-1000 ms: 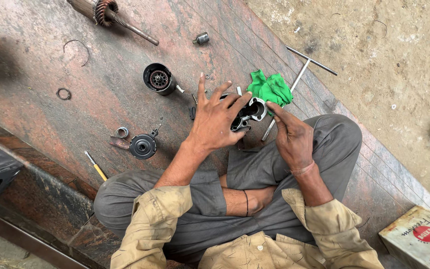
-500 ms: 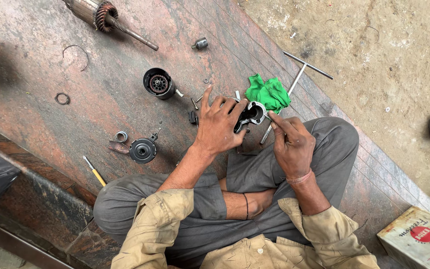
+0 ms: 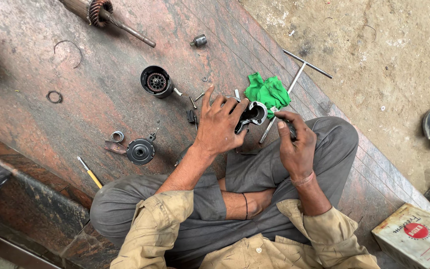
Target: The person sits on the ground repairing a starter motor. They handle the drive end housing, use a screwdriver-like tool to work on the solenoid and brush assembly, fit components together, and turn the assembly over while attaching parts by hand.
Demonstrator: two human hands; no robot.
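My left hand (image 3: 220, 127) wraps dark metal housing (image 3: 253, 115), fingers clamped over it above my knee. My right hand (image 3: 297, 144) pinches small part (too hidden to identify). Green rag (image 3: 267, 91) just beyond housing.

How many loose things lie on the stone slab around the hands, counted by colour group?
Green: 1, the green rag
Yellow-handled: 1, the screwdriver
Dark or bare metal: 5, the armature, cylindrical housing, round end cap, T-handle wrench, wire ring
Total: 7
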